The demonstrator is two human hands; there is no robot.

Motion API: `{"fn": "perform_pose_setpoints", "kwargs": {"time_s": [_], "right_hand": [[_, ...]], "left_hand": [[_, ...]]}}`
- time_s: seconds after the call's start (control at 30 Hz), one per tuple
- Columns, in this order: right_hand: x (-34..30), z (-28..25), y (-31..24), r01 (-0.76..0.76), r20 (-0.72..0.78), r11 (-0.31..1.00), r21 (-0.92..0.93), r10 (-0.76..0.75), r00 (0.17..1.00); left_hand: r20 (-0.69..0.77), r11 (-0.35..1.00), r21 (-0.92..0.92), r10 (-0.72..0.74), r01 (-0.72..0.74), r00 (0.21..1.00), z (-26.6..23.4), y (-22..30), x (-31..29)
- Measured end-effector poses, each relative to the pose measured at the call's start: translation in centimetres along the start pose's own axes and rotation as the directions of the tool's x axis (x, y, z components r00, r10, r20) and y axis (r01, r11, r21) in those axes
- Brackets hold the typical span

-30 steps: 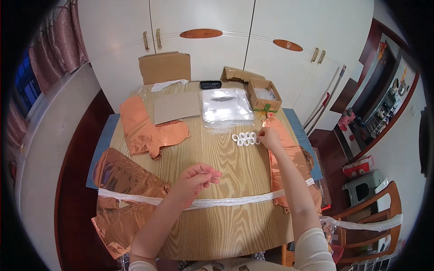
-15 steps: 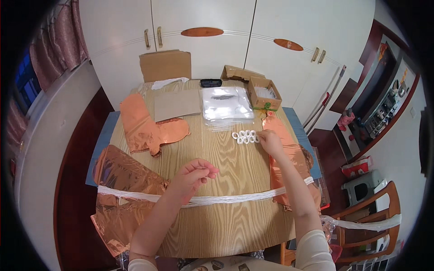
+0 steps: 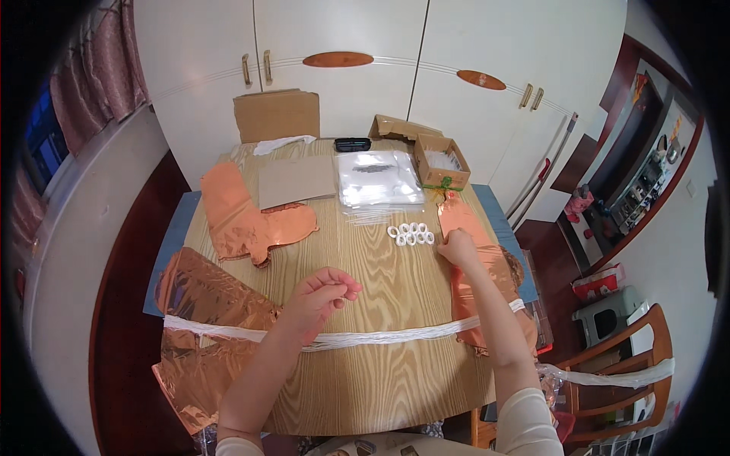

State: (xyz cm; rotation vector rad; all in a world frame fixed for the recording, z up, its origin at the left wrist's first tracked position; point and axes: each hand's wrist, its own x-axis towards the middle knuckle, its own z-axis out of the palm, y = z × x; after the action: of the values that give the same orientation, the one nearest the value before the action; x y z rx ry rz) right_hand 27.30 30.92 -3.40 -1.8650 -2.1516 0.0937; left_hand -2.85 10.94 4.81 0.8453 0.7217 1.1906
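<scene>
My right hand (image 3: 458,248) is closed in a pinch over the left edge of a flat rose-gold foil balloon (image 3: 494,267) on the right of the table. Whatever its fingertips hold, if anything, is hidden. Just left of it lie several small white rings (image 3: 411,234) in two rows. Above the middle-left of the table, my left hand (image 3: 323,298) is loosely curled, thumb against the fingers; anything in that pinch is too small to make out. A bundle of white strings (image 3: 380,337) runs across the table, passing beneath my left forearm.
More rose-gold foil balloons (image 3: 242,216) lie at the left, some (image 3: 217,285) under the strings. Clear plastic bags (image 3: 378,181), a grey-brown cardboard sheet (image 3: 296,181), a black case (image 3: 353,144) and an open carton (image 3: 442,169) stand toward the back. A wooden chair (image 3: 658,334) is at right.
My right hand has moved slightly nearer to me, away from the white rings and toward the foil balloon's edge. The left hand has barely moved.
</scene>
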Motion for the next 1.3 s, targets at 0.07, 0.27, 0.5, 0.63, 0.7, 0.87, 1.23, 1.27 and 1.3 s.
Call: {"fn": "perform_pose_setpoints", "kwargs": {"time_s": [0.07, 0.27, 0.5, 0.63, 0.7, 0.87, 1.23, 1.27, 1.3], "right_hand": [[0.4, 0.1, 0.3, -0.050, 0.031, 0.999, 0.013, 0.050, 0.998], [5.0, -2.9, -0.5, -0.113, -0.044, 0.939, 0.326, 0.135, 0.990], [11.7, -0.6, 2.6, -0.078, -0.267, 0.830, 0.553, 0.265, 0.926], [7.8, -1.4, 1.4, 0.042, -0.174, 0.835, 0.549, 0.064, 0.983], [1.3, -5.5, -4.2, 0.314, -0.166, 0.797, 0.516, -0.266, 0.949], [-12.0, -6.6, -10.6, 0.448, 0.118, 0.681, 0.579, -0.614, 0.780], [-17.0, -1.8, -13.0, 0.499, 0.008, 0.609, 0.617, -0.638, 0.770], [-17.2, -1.7, -13.1, 0.486, 0.024, 0.619, 0.617, -0.632, 0.775], [-17.4, -1.7, -13.1, 0.475, 0.042, 0.631, 0.614, -0.627, 0.778]], "left_hand": [[0.007, 1.000, -0.006, -0.003, 0.003, 1.000, 0.0, -0.1, 0.1], [-0.035, 1.000, 0.010, 0.008, -0.007, 0.999, -0.5, 0.1, 0.0], [-0.048, 0.999, -0.037, 0.014, -0.016, 0.999, -0.4, 0.7, 0.1], [-0.081, 0.999, -0.002, 0.032, -0.032, 0.996, -0.3, 0.9, 0.3], [-0.096, 0.953, 0.302, 0.049, -0.018, 0.994, -0.6, 1.0, -0.5], [0.211, 0.366, 0.914, -0.065, -0.173, 0.975, 0.2, 0.7, -1.0], [0.121, -0.113, 0.982, -0.249, -0.153, 0.961, -1.2, -3.9, -0.1], [0.105, -0.134, 0.981, -0.258, -0.143, 0.960, -1.1, -3.9, -0.1], [0.102, -0.137, 0.980, -0.265, -0.142, 0.959, -1.0, -3.9, -0.1]]}}
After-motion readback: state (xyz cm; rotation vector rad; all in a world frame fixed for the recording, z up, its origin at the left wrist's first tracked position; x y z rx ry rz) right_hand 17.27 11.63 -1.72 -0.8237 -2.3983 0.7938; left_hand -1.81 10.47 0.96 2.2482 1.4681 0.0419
